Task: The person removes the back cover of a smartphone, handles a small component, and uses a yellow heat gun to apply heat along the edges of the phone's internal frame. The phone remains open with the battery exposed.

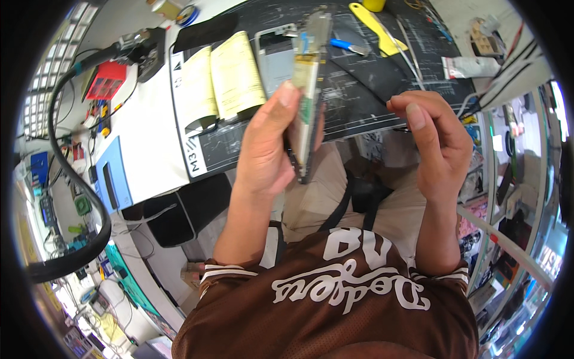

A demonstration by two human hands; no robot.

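My left hand (266, 143) grips an opened phone (308, 102), tilted nearly edge-on, its thumb on the near face. Bare inner parts show along the phone, with a gold-toned section and a bit of blue near its top. To the right, my right hand (439, 140) is raised off the phone with fingers curled in and closed. A thin dark line, cable or slim tool, meets its fingertips; whether they hold it is hard to make out. Behind the phone, a grey phone part (278, 63) lies on the black work mat (359, 116).
Yellow note sheets (236, 75) lie left of the phone part. Farther right are a blue-handled tool (348, 46), a yellow scraper (379, 30), tweezers (412, 57) and a white tube (471, 67). A thick black hose (57, 143) arcs along the left, near a blue panel (113, 173).
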